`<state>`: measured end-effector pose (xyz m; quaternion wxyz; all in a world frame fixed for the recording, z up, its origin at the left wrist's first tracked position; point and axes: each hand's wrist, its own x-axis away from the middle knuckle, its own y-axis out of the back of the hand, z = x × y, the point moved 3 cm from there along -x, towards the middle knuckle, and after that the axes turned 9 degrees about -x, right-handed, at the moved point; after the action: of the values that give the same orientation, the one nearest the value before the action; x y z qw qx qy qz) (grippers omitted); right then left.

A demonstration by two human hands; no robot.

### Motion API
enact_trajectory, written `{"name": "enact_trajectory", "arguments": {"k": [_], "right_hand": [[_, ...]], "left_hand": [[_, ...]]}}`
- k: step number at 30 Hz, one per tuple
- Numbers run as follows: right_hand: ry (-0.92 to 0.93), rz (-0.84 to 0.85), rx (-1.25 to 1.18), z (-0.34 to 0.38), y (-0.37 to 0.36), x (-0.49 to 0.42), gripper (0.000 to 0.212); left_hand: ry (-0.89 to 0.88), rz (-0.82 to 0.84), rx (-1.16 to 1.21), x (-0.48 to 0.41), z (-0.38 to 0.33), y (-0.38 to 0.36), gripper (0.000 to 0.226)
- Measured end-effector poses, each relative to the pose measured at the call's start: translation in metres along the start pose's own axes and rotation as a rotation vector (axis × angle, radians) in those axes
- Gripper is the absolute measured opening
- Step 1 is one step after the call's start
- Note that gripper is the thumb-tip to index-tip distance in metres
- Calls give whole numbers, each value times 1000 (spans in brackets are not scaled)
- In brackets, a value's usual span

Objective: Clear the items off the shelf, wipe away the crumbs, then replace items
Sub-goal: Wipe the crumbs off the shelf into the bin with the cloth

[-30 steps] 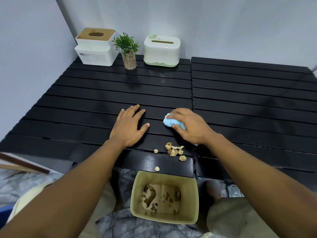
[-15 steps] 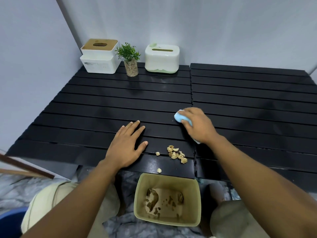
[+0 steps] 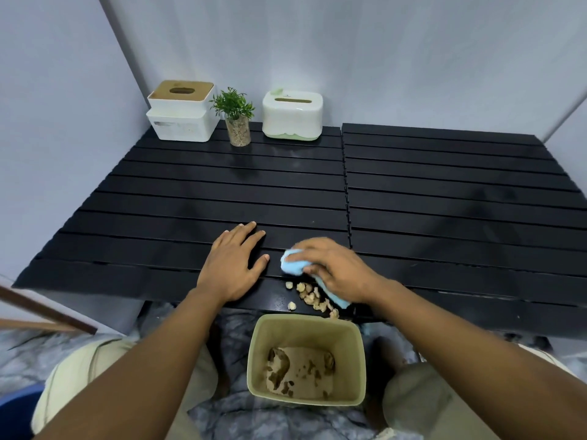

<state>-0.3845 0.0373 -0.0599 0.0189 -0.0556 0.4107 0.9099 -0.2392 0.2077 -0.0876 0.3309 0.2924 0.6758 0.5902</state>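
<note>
A black slatted shelf (image 3: 222,185) fills the view. My right hand (image 3: 336,269) grips a light blue cloth (image 3: 293,265) pressed on the shelf near its front edge. Several beige crumbs (image 3: 313,296) lie just in front of the cloth, at the shelf's lip. My left hand (image 3: 233,265) lies flat on the shelf, fingers apart, just left of the cloth. At the back left stand a white tissue box with a wooden lid (image 3: 181,111), a small potted plant (image 3: 236,117) and a white and green tissue box (image 3: 292,114).
A beige bin (image 3: 254,354) with crumbs inside stands on the floor right below the shelf's front edge, between my knees. Walls close the shelf on the left and at the back. Wooden sticks (image 3: 47,312) poke in at the lower left.
My right hand has swept the cloth back toward the front edge, up against the crumbs. The crumbs have moved closer to the lip. My left hand stays flat.
</note>
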Motion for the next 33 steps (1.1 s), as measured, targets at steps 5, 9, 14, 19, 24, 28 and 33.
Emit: {"name": "enact_trajectory", "arguments": {"k": [5,9,14,19,24,28,33], "right_hand": [[-254,-293,145,-40,40,-14,35],[-259,-213,223,-41,22,-15,38],[-72,-48,162,-8,-4,-8,40],[6,46,93,10,-19,10,39],[64,94,87,28,-30,23,40],[128,156,112,38,-30,34,40],[-77,-177,-87,26,8,41,42]], "left_hand": [[-5,-2,-9,0,0,1,66],[0,1,-12,-1,0,0,67],[6,-13,-6,-2,1,-1,66],[8,-12,-4,-1,0,-1,67],[7,-10,-6,-1,0,0,68],[8,-3,-3,0,-1,1,69],[9,-4,2,0,-1,2,71]]}}
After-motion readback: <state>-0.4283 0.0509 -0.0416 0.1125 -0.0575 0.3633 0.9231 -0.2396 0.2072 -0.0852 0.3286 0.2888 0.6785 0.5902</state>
